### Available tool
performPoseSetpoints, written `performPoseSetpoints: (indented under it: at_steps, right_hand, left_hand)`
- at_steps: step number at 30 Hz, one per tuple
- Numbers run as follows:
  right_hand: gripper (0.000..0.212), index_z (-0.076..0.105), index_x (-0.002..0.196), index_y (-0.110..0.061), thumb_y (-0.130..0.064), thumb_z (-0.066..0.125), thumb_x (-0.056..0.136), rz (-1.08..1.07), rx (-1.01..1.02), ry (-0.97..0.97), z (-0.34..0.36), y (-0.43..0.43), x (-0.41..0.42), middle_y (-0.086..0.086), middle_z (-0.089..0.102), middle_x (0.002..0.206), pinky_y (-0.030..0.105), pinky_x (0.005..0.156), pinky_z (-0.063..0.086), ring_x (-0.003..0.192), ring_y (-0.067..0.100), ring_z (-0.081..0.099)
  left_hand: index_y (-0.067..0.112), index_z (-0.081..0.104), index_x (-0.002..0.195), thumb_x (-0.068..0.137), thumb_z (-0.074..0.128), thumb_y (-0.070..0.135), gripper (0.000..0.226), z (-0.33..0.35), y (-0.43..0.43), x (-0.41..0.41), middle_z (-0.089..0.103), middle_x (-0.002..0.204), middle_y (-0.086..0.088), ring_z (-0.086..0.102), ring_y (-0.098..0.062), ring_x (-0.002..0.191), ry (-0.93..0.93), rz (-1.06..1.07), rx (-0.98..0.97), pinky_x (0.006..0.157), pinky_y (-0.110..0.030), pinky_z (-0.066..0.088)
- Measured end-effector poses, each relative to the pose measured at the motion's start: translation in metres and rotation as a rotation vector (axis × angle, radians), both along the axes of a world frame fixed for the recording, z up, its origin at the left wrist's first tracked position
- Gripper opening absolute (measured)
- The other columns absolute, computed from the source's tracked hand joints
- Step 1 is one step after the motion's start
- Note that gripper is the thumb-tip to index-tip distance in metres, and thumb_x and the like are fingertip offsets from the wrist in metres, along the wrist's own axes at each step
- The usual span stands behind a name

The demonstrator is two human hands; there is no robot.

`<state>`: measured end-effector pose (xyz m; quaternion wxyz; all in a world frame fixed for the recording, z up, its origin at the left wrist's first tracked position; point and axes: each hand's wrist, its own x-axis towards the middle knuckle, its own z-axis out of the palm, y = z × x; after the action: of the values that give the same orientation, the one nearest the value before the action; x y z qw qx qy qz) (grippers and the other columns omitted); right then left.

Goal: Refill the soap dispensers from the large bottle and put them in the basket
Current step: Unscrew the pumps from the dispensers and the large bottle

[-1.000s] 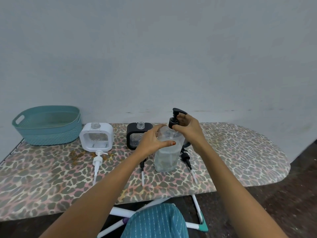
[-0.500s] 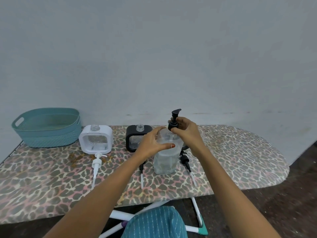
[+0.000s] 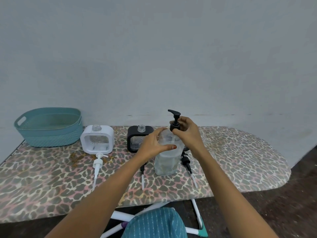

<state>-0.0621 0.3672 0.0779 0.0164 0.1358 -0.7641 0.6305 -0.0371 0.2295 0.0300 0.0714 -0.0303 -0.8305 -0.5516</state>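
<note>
Pouring seems unstarted: white dispenser (image 3: 97,140) and black dispenser (image 3: 133,133) stand uncapped at ten o'clock of the bottle (image 3: 166,162), neither in the basket (image 3: 51,136). Left hand (image 3: 151,145) grips the bottle; right hand (image 3: 187,133) pinches its pump (image 3: 175,126).

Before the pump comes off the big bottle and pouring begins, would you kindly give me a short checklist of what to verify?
1. Large bottle upright on the board, gripped by the left hand: ok.
2. Right hand pinches the pump collar: ok.
3. Collar fully unscrewed and free to lift: cannot tell.
4. White dispenser upright with its neck open, white pump lying in front of it: ok.
5. Black dispenser upright with its neck open: ok.
6. Basket standing at the left end of the board: ok.
</note>
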Motion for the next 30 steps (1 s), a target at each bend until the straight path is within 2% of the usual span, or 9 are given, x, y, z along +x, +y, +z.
performPoseSetpoints:
  at_steps: [3,6,8,11,16,21,23,27,30]
  right_hand:
    - [0.038,0.051,0.106,-0.014,-0.015,0.073,0.075,-0.054,0.115,0.075,-0.003,-0.006,0.000,-0.002,0.058,0.103,0.013,0.071,0.044,0.093,0.014,0.059]
    - [0.037,0.052,0.094,-0.016,-0.019,0.080,0.070,-0.152,0.139,0.149,-0.004,-0.008,0.000,-0.006,0.057,0.085,0.004,0.058,0.040,0.074,0.007,0.054]
    - [0.032,0.056,0.092,-0.016,-0.016,0.079,0.070,-0.144,0.108,0.138,-0.003,-0.004,-0.001,-0.005,0.061,0.080,0.005,0.060,0.044,0.072,0.008,0.057]
    - [0.028,0.059,0.098,-0.017,-0.007,0.073,0.076,-0.064,0.050,0.081,-0.001,0.002,0.000,-0.008,0.065,0.086,0.012,0.071,0.049,0.085,0.010,0.062]
    - [0.037,0.054,0.117,-0.015,-0.009,0.064,0.082,-0.007,0.080,0.032,-0.003,0.001,0.000,-0.002,0.061,0.107,0.028,0.092,0.045,0.104,0.014,0.057]
    - [0.037,0.054,0.097,-0.016,-0.021,0.080,0.070,-0.162,0.118,0.125,-0.005,-0.006,-0.001,-0.003,0.059,0.090,0.004,0.060,0.041,0.079,0.010,0.054]
    - [0.033,0.057,0.092,-0.018,-0.020,0.081,0.069,-0.183,0.130,0.141,-0.003,-0.005,-0.001,-0.004,0.061,0.084,0.005,0.058,0.043,0.074,0.009,0.055]
    - [0.030,0.065,0.099,-0.013,-0.016,0.078,0.072,-0.187,0.084,0.167,0.011,-0.001,0.002,0.000,0.067,0.090,0.021,0.073,0.051,0.082,0.012,0.062]
    - [0.030,0.066,0.103,-0.012,-0.015,0.076,0.075,-0.186,0.015,0.181,0.029,0.003,0.002,0.000,0.067,0.088,0.012,0.060,0.051,0.079,0.009,0.063]
  left_hand:
    - [0.024,0.041,0.131,0.062,0.080,0.038,0.080,0.000,0.000,0.000,0.049,0.136,0.002,0.045,-0.015,0.125,-0.003,0.001,0.013,0.106,-0.038,0.038]
    - [0.025,0.040,0.132,0.062,0.081,0.039,0.082,-0.001,0.000,0.000,0.047,0.137,0.001,0.044,-0.015,0.126,-0.008,-0.004,0.015,0.106,-0.038,0.039]
    - [0.025,0.040,0.132,0.062,0.080,0.039,0.083,-0.001,-0.001,0.000,0.047,0.137,0.002,0.046,-0.015,0.125,-0.009,-0.003,0.006,0.105,-0.039,0.040]
    - [0.024,0.041,0.131,0.062,0.081,0.038,0.081,0.000,-0.001,-0.002,0.049,0.135,0.002,0.048,-0.015,0.122,-0.010,-0.008,0.018,0.104,-0.041,0.041]
    - [0.026,0.040,0.132,0.062,0.080,0.041,0.082,-0.002,-0.001,-0.002,0.048,0.137,0.002,0.046,-0.015,0.124,-0.006,-0.005,0.008,0.106,-0.039,0.039]
    - [0.025,0.037,0.135,0.061,0.080,0.041,0.087,-0.003,-0.001,-0.001,0.042,0.141,0.002,0.040,-0.014,0.128,0.004,0.011,0.006,0.099,-0.025,0.034]
    - [0.027,0.038,0.134,0.061,0.080,0.042,0.085,-0.003,-0.001,-0.001,0.044,0.140,0.003,0.042,-0.012,0.125,0.009,0.010,0.001,0.099,-0.025,0.035]
    - [0.027,0.040,0.132,0.060,0.080,0.043,0.083,-0.001,-0.001,-0.001,0.046,0.138,0.004,0.045,-0.014,0.124,0.000,0.005,-0.008,0.105,-0.037,0.039]
    - [0.024,0.043,0.130,0.060,0.081,0.041,0.082,-0.001,-0.001,-0.001,0.050,0.134,0.003,0.049,-0.014,0.121,-0.002,0.003,0.009,0.104,-0.041,0.041]
